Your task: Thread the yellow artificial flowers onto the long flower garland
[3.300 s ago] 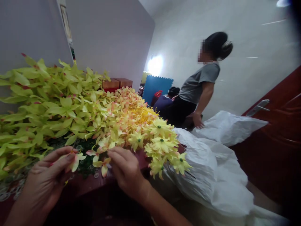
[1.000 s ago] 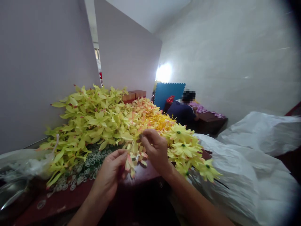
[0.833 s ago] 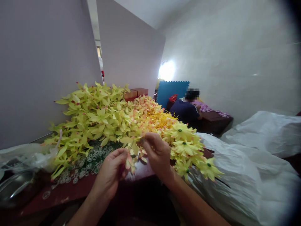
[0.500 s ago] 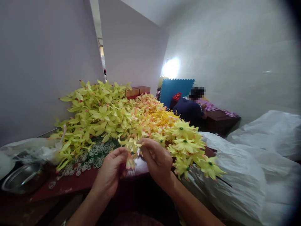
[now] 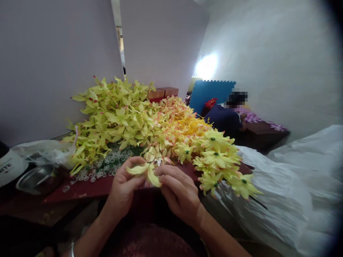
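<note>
Between my two hands is a yellow artificial flower petal piece [image 5: 150, 173] with curved, pointed petals. My left hand [image 5: 127, 184] pinches it from the left with thumb and fingers. My right hand [image 5: 178, 189] has its fingers closed at the piece's right side; its fingertips are partly hidden. Just beyond the hands lie pale petals with pink tips [image 5: 154, 153]. A large heap of yellow-green petal pieces [image 5: 115, 117] rises behind, and clear plastic rings [image 5: 107, 164] lie to the left. Assembled yellow flowers with green centres [image 5: 217, 157] are stacked at the right.
A metal bowl [image 5: 37, 180] and a clear plastic bag [image 5: 50, 153] are at the left of the dark red table [image 5: 85, 187]. White sacks [image 5: 278, 185] fill the right side. Another person [image 5: 222, 119] sits farther back at a table with purple petals [image 5: 252, 117].
The yellow petal piece now shows larger, with its petals spread between my hands. My right hand's fingers have come lower around it. The camera view has shifted, moving the scene slightly right and up.
</note>
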{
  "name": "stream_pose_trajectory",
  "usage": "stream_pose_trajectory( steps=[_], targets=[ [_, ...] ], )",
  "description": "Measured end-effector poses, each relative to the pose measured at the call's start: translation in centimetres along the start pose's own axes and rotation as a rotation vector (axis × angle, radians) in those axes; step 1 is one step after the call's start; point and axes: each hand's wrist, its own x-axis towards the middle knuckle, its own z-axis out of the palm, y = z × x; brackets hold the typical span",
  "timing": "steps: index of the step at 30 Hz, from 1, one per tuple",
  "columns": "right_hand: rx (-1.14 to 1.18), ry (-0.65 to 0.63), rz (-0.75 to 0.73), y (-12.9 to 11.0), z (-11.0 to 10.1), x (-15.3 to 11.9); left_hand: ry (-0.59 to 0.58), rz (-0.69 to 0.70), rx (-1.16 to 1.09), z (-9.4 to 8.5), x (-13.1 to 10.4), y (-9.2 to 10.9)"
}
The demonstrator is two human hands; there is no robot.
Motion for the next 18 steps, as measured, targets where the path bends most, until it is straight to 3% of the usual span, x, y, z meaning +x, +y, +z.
stream_pose_trajectory(
  steps=[3, 7, 12, 18],
  targets=[
    [0.019, -0.021, 0.009, 0.0, -0.1, -0.8, 0.034, 0.045, 0.065, -0.4, -0.4, -0.2],
    [0.051, 0.076, 0.141, 0.1, 0.3, -2.5, 0.099, 0.13, 0.157, -0.7, -1.0, -0.6],
    [0.075, 0.158, 0.266, -0.2, 0.7, -3.3, 0.093, 0.159, 0.184, -1.1, -1.4, -1.2],
    [0.11, 0.039, 0.177, -1.0, 0.6, -1.8, 0.077, 0.18, 0.165, -1.3, -1.2, -1.8]
  ],
)
